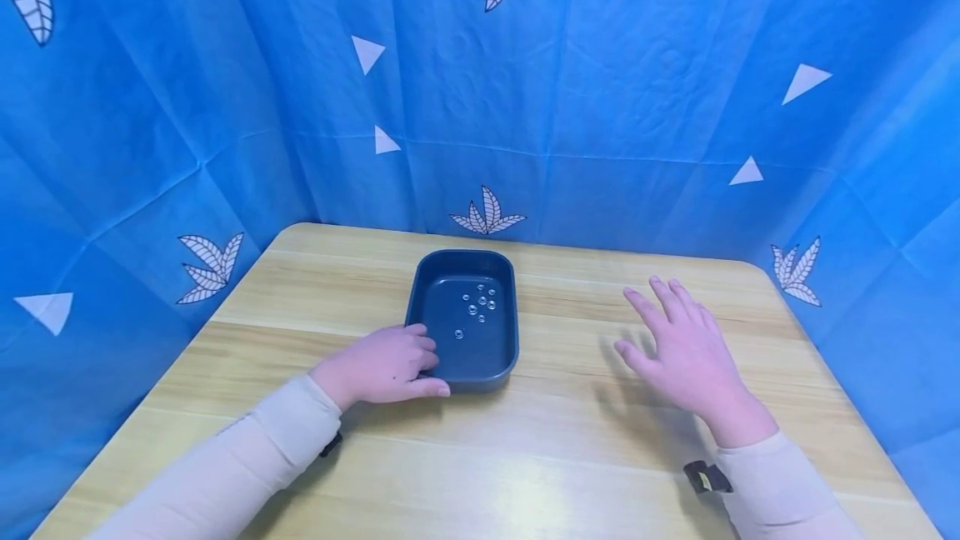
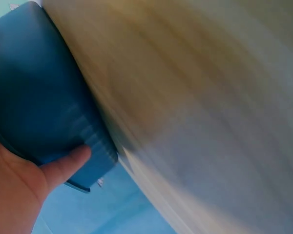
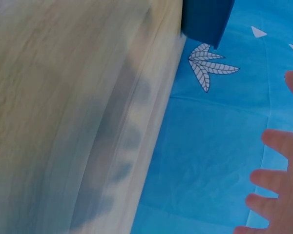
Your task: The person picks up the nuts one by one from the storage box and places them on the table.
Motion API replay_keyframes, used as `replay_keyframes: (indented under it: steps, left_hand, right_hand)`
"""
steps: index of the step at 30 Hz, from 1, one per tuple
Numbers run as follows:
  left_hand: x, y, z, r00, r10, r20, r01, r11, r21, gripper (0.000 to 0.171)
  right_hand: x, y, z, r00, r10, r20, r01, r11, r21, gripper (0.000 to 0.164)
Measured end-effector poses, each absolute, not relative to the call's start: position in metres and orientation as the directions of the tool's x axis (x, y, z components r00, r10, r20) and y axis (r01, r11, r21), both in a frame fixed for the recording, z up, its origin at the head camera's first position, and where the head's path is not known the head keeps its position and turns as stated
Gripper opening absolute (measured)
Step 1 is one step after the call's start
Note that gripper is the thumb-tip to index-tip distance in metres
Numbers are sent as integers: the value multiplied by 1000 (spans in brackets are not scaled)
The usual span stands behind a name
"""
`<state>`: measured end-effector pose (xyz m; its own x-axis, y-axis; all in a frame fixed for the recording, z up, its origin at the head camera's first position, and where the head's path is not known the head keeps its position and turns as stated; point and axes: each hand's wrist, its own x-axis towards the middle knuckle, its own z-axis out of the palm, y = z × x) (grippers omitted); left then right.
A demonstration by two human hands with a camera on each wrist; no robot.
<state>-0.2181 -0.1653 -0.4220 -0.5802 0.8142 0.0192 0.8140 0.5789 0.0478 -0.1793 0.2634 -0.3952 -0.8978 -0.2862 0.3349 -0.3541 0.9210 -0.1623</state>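
Observation:
A dark blue rectangular tray (image 1: 468,361) stands on the table, with several tiny shiny ring-like pieces (image 1: 482,301) scattered on its bottom; their exact kind is too small to tell. My left hand (image 1: 386,365) grips the near left part of the tray's rim, the fingers bent over the edge and inside. In the left wrist view the thumb (image 2: 68,168) lies along the tray's outer wall (image 2: 49,92). To the right of the tray, my right hand (image 1: 686,352) hovers above the table with its fingers spread and nothing in it.
The wooden table (image 1: 570,457) has a pale striped grain and rounded far corners. Blue curtains (image 1: 637,107) with white leaf and triangle prints hang behind it and along both sides. A dark band (image 1: 707,477) shows at the right wrist.

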Motion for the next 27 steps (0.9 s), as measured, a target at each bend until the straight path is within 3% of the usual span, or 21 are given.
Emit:
replay_keyframes:
  steps: [9,27]
  left_hand:
    - [-206,-137,-423,-535,845,-9,845,535,-5,66]
    - [-191,-90,-419,-446,895,-10,895,445,-36,55]
  right_hand:
    - [-178,260,-395,-892,-306,333,-370,916,-151,72]
    - [-181,248,-388,-869,-338,361,-414,897,-156,70]
